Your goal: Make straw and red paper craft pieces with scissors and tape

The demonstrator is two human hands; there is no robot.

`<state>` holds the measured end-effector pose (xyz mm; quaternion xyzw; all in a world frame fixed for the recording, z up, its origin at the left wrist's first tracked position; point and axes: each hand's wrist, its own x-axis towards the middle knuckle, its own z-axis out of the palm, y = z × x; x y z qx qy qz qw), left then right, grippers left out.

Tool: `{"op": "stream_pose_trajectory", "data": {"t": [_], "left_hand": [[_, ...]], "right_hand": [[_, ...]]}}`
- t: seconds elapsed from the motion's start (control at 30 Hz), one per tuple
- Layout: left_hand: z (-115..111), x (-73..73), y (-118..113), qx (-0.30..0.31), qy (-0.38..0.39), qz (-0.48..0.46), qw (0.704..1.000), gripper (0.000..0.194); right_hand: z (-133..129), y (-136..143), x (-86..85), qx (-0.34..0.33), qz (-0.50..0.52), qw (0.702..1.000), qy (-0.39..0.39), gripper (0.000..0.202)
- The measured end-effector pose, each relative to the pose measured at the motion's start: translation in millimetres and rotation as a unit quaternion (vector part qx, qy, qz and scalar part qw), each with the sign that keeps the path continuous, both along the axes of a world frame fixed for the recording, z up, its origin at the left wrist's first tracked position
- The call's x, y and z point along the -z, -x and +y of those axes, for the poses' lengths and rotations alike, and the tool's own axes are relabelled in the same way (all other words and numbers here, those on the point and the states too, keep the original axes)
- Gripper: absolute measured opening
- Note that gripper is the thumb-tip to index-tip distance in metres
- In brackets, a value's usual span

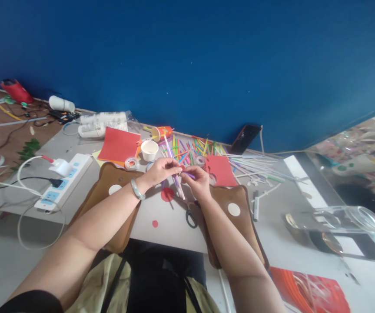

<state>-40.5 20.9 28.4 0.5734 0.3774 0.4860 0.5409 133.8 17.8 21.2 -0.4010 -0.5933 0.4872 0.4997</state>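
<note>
My left hand (161, 171), with a bracelet at its wrist, is closed around a thin bundle of white and purple straws (178, 187) that slants over the middle of the desk. Against it, my right hand (197, 181) pinches a short purple straw (189, 174). The fingertips of both hands almost meet, and they hide where the straws touch. Below the hands lie scissors (191, 217) with dark handles, a red paper circle (167, 194) and a smaller red paper dot (155, 224).
Loose colored straws (187, 150) spread behind my hands, near a white paper cup (149, 150) and red paper (118, 145). Brown cushions (229, 226) lie under both forearms. A power strip (65, 182) with cables sits left; a phone (246, 138) leans on the blue wall.
</note>
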Motion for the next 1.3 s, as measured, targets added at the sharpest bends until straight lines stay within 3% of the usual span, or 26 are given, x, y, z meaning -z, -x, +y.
{"op": "stream_pose_trajectory", "data": {"t": [0.27, 0.53, 1.0, 1.3], "left_hand": [[-1, -0.1, 1, -0.014, -0.011, 0.013, 1.000, 0.018], [0, 3.0, 1, -0.027, -0.040, 0.048, 0.998, 0.017], [0, 1.6, -1, -0.050, -0.041, 0.062, 0.996, 0.021], [1, 4.2, -1, -0.054, -0.044, 0.092, 0.993, 0.019]], "right_hand": [[1, -2, 4.9, 0.023, -0.048, 0.998, -0.036, 0.023], [3, 3, 7.0, 0.020, -0.064, 0.997, -0.025, 0.026], [7, -1, 15.6, 0.127, -0.127, 0.981, -0.076, 0.020], [-2, 6, 9.4, 0.107, -0.166, 0.975, -0.102, 0.019]]}}
